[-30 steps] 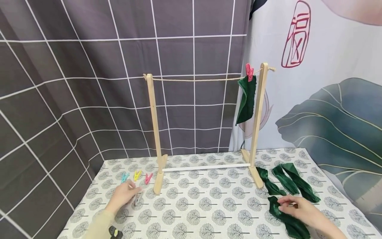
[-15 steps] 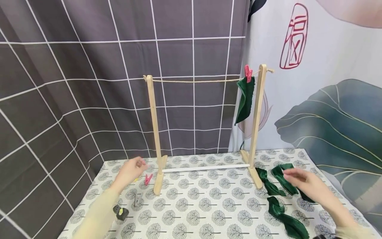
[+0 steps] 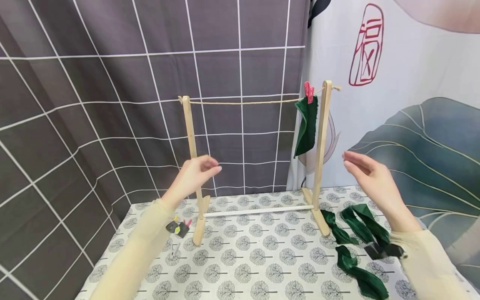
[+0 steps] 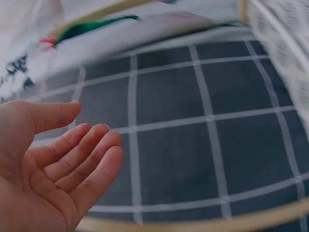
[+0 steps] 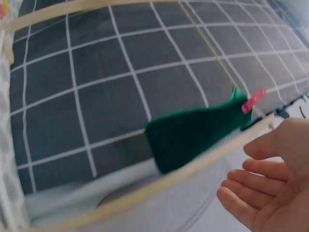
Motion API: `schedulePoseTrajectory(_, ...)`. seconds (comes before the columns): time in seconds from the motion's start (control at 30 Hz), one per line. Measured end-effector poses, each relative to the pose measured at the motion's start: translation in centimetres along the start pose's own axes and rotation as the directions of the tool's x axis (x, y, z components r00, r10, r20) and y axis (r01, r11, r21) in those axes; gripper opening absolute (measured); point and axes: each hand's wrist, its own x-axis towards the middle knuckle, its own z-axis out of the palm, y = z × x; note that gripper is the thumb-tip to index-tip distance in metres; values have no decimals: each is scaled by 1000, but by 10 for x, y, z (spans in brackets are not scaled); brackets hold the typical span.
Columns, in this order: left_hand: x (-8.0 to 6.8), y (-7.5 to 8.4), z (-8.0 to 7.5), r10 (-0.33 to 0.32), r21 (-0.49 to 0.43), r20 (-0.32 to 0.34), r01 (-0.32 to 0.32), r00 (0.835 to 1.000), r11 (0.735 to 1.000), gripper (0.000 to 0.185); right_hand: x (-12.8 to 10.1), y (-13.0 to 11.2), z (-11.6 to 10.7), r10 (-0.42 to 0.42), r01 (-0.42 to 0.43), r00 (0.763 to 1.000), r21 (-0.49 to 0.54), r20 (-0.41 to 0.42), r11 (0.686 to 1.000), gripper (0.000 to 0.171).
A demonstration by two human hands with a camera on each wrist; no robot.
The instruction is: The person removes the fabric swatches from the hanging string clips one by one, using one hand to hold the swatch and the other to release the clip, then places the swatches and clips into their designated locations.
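Note:
My left hand is raised in front of the left post of a wooden drying rack. Its fingers are relaxed and it holds nothing, as the left wrist view also shows of the left hand. My right hand hovers open and empty just right of the rack's right post; the right wrist view shows that right hand with loose fingers. A rope spans the posts. A pink clothespin pins one green cloth to it at the right end.
Three more green cloths lie on the patterned tablecloth right of the rack. A pink clothespin and a grey one lie left of the rack's foot. A grid-patterned curtain hangs behind.
Both hands rose from the table to about mid-height of the rack. The left left the clothespins, the right left the green cloths; neither carries anything.

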Motion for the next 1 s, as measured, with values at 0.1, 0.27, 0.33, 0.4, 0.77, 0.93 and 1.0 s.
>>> schedulePoseTrajectory(0.1,18,24,-2,81,-4,-21,-81,997,997,23,14,-17,3,-13,13,1000,30,-20,999,58)
schedulePoseTrajectory(0.27,43,61,-3,186,-21,-42,-187,982,982,23,36,-40,9,-61,65,997,81,-54,995,56)
schedulePoseTrajectory(0.33,52,75,-3,222,-32,-47,-224,974,974,22,44,-48,12,-80,86,994,101,-70,991,54)
schedulePoseTrajectory(0.4,61,88,-2,250,-42,-46,-252,967,967,22,51,-55,14,-83,93,993,122,-84,988,53)
schedulePoseTrajectory(0.77,97,135,5,300,-94,-49,-303,953,948,27,76,-76,27,-100,116,990,173,-98,978,52)
schedulePoseTrajectory(0.93,111,148,11,310,-124,-59,-315,949,941,32,83,-84,31,-69,80,995,164,-72,983,58)
schedulePoseTrajectory(1.0,117,154,14,304,-128,-53,-308,951,943,34,86,-86,33,-60,70,996,163,-67,984,60)
